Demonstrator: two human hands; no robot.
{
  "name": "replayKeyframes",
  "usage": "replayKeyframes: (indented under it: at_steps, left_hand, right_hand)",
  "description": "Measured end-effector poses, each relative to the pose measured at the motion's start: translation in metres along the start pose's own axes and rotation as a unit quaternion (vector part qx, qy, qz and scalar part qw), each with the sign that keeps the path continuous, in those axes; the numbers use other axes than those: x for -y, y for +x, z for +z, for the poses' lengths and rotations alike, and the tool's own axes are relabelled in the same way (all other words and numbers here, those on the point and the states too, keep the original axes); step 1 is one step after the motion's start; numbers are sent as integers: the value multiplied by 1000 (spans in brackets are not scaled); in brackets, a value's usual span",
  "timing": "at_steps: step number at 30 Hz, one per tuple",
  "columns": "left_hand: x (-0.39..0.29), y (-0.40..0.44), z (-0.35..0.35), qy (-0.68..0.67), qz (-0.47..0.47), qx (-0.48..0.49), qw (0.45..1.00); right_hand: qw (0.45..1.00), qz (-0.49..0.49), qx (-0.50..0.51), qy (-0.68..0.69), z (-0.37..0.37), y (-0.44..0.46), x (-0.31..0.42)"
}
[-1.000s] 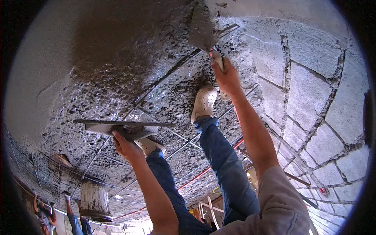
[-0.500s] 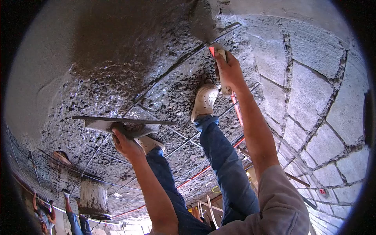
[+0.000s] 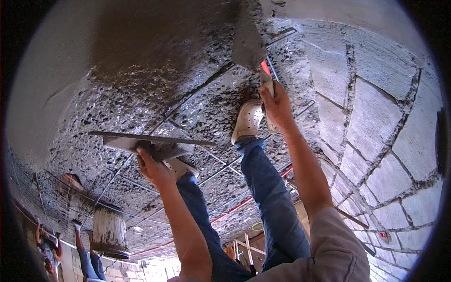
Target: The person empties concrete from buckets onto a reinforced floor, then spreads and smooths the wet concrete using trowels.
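My right hand (image 3: 278,105) is wrapped round the handle of a trowel (image 3: 249,44). Its grey blade points away from me, over or against the wet concrete (image 3: 136,87), with an orange-red part near the handle; contact is unclear. My left hand (image 3: 154,167) grips a flat plastering float (image 3: 164,140), tilted so that I see its long edge and part of a grey face. It is held above the rough, stony concrete, and most of its grip is hidden. Two light clogs (image 3: 247,120) show under blue trouser legs.
Thin steel bars (image 3: 225,167) cross the rough concrete. A stone-block wall (image 3: 376,105) curves along the right. A dirty bucket (image 3: 109,230) stands at lower left, near another person's legs (image 3: 87,258). Smoother, darker concrete (image 3: 136,33) lies at the top.
My right hand has drawn slightly down and right, and more of the trowel blade shows. My left hand and the float have barely shifted.
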State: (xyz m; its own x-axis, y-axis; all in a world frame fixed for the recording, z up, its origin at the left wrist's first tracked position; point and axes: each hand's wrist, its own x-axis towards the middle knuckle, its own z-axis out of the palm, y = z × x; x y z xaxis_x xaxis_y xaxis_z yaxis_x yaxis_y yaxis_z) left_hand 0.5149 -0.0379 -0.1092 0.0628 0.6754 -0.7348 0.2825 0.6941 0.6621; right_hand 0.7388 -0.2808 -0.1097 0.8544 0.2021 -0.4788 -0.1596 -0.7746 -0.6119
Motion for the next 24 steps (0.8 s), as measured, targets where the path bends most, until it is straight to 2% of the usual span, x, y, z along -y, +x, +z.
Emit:
replayKeyframes:
  at_steps: [2, 4, 6, 9, 11, 12, 13, 15, 17, 19, 21, 23, 24]
  left_hand:
    - [-2, -2, 1, 65, -7, -31, 997]
    - [-3, -2, 4, 45, -4, -28, 999]
    - [-2, -5, 4, 30, -8, -21, 999]
    - [-1, -6, 7, 30, -3, 5, 1000]
    - [0, -5, 8, 43, 9, -23, 999]
    - [7, -4, 0, 153, 70, -12, 986]
    - [6, -2, -1, 150, 64, -9, 987]
    - [2, 0, 0, -24, -16, -25, 999]
    - [2, 5, -10, -37, -32, -39, 998]
    - [18, 11, -28, 121, 53, -19, 991]
    - [24, 18, -38, 147, 71, 10, 987]
    - [29, 21, -46, 150, 76, 31, 985]
    - [19, 11, -36, 144, 61, 11, 988]
  right_hand:
    - [999, -25, 14, -23, 13, -7, 7]
    - [996, -58, 31, -61, 29, -7, 14]
    - [997, -52, 59, -12, 49, 0, 28]
    - [998, 14, 65, -2, 63, 8, 56]
    - [985, -64, 158, -33, 53, 6, 65]
    - [981, -105, 159, -39, 42, -1, 66]
    - [981, -103, 159, -45, 32, -9, 58]
    - [971, -188, 67, -134, 8, -24, 25]
    - [988, -86, 64, -111, -29, -38, -9]
    - [969, 38, 40, -241, -77, -58, -40]
    - [939, 39, 27, -342, -124, -75, -63]
    - [882, 55, 77, -461, -167, -80, -72]
    - [853, 66, 108, -506, -180, -79, -60]
